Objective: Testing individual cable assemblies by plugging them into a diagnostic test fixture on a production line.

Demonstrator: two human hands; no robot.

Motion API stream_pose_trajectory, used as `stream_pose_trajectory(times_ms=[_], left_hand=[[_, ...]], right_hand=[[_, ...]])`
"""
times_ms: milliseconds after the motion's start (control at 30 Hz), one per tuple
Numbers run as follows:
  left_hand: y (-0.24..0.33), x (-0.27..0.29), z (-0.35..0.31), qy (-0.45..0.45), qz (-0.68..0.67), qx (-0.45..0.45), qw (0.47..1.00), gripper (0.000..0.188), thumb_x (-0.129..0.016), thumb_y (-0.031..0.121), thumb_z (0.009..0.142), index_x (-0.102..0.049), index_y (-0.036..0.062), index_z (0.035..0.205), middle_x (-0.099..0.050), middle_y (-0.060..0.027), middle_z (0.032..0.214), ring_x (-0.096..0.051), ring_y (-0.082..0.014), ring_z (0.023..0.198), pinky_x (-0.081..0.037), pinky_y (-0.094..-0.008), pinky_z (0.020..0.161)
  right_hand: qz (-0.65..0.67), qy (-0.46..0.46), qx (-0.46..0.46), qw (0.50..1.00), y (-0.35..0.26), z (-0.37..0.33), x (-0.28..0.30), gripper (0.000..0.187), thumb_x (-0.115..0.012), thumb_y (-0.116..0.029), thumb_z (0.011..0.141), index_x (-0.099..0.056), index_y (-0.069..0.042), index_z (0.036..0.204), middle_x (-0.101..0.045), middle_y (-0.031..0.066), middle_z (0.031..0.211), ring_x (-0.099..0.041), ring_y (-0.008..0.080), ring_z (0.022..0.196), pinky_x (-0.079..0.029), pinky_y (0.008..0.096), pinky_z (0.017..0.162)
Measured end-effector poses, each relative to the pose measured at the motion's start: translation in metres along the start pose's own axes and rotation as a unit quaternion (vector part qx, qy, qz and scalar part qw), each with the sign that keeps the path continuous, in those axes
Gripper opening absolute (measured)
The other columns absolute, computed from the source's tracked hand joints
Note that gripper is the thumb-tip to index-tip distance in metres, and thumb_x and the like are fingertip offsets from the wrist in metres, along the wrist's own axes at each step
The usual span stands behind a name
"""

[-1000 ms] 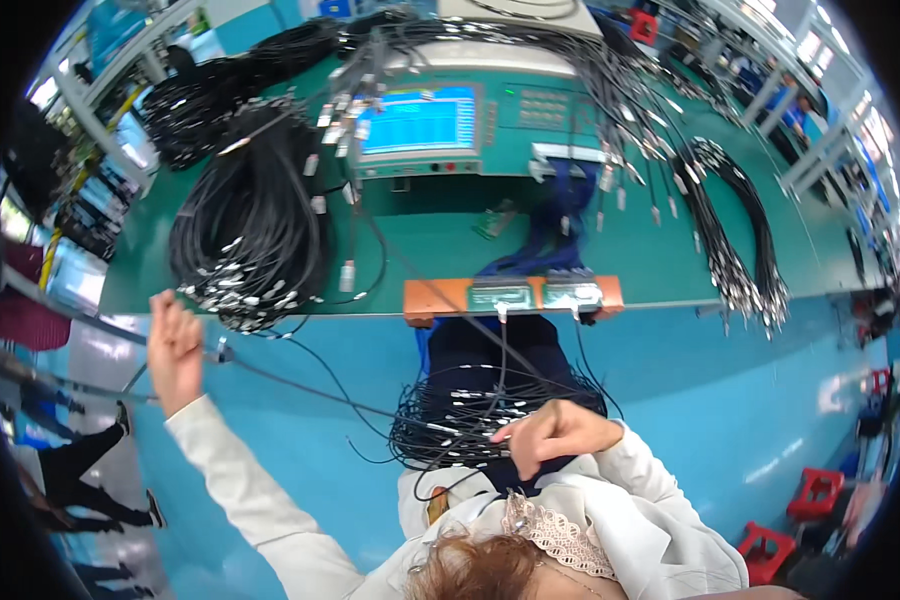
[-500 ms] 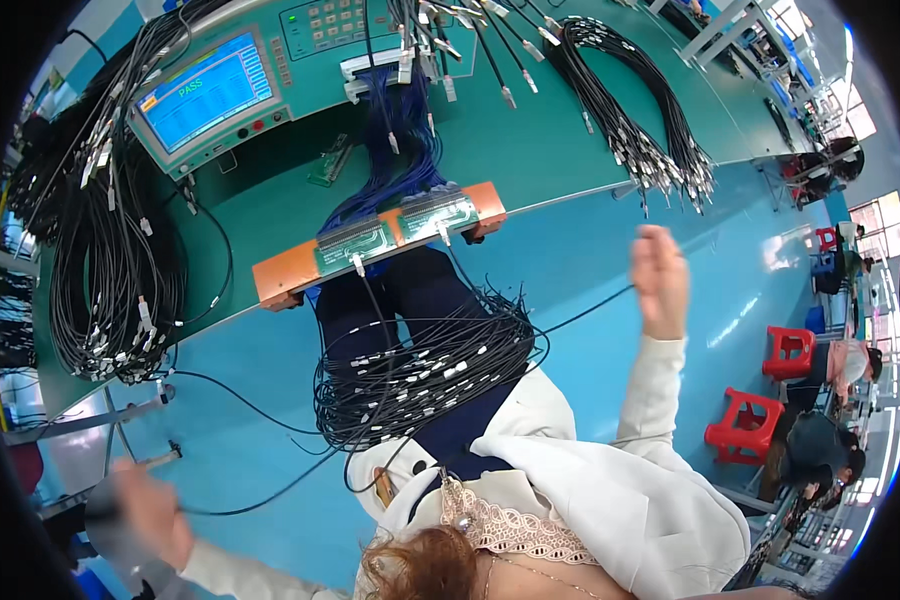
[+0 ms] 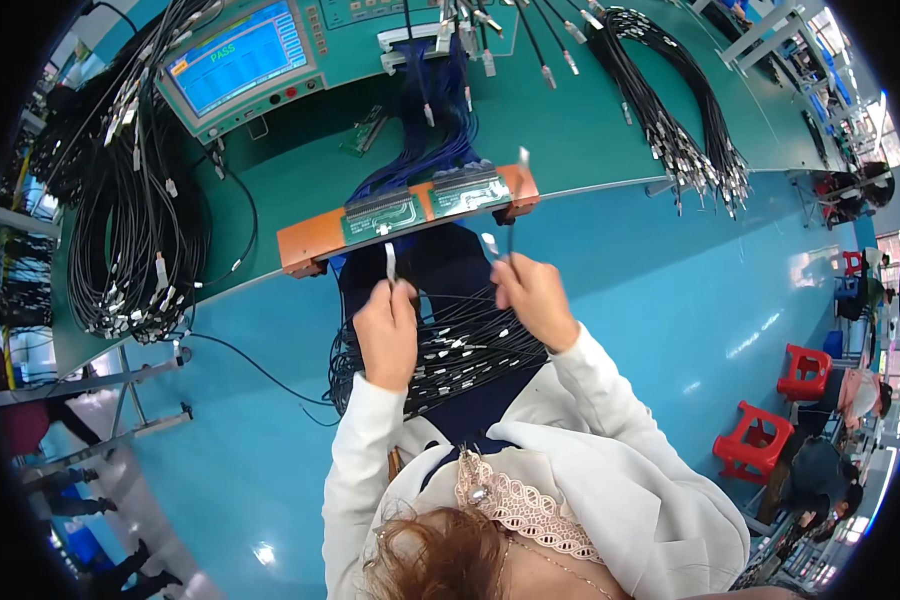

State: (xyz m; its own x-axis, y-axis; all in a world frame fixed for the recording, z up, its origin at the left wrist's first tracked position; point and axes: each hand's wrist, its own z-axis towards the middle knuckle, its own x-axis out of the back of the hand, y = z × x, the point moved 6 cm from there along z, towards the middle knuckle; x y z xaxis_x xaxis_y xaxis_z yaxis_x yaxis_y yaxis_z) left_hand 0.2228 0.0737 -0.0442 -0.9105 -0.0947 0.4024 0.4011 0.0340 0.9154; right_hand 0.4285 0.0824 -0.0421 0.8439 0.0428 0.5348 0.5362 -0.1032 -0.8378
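Note:
My left hand (image 3: 387, 335) pinches a black cable whose white connector (image 3: 391, 262) points up, just below the left green circuit board (image 3: 382, 217). Level with it, my right hand (image 3: 537, 302) is closed on another black cable. A white connector (image 3: 490, 243) sticks up by its fingertips, and a second, blurred connector (image 3: 523, 158) rises in front of the right end of the orange bar (image 3: 310, 240). That bar carries the left board and a right green circuit board (image 3: 470, 194), both joined to blue wires (image 3: 425, 140). Beneath my hands, a bundle of black cables (image 3: 455, 350) lies across my lap.
On the green table (image 3: 570, 140) stands a tester with a lit blue screen (image 3: 235, 62). Black cable bundles hang at the left (image 3: 130, 250) and over the front edge at the right (image 3: 670, 120). Red stools (image 3: 753, 440) and other people are farther right.
Both hands have come inward from the far sides to the front of the orange bar. Each now grips a cable with its white connector raised; the boards' connectors have been pulled out.

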Motion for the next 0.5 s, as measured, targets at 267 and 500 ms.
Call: stream_pose_trajectory(times_ms=[267,500], left_hand=[[-0.123,0.242,-0.094,0.321,-0.099,0.188,0.923,0.038,-0.039,0.032,0.098,-0.052,0.0019,0.116,-0.059,-0.0033,0.082,-0.031,-0.0012,0.048,-0.024,-0.0176,0.04],[-0.157,0.347,-0.132,0.411,-0.37,0.175,0.815,0.033,-0.043,0.026,0.098,-0.044,0.0028,0.121,-0.035,0.0026,0.064,-0.026,-0.0057,0.05,-0.023,-0.0215,0.045]], right_hand=[[0.188,0.407,-0.188,0.874,0.169,-0.078,0.172,0.035,-0.045,-0.031,0.095,-0.051,0.001,0.106,-0.056,0.0102,0.087,-0.039,0.0099,0.052,-0.033,0.0236,0.045],[0.492,0.385,-0.057,0.778,0.188,-0.055,0.215,0.024,-0.044,-0.02,0.097,-0.048,0.003,0.101,-0.046,0.0047,0.07,-0.03,0.0084,0.047,-0.028,0.0226,0.041]])
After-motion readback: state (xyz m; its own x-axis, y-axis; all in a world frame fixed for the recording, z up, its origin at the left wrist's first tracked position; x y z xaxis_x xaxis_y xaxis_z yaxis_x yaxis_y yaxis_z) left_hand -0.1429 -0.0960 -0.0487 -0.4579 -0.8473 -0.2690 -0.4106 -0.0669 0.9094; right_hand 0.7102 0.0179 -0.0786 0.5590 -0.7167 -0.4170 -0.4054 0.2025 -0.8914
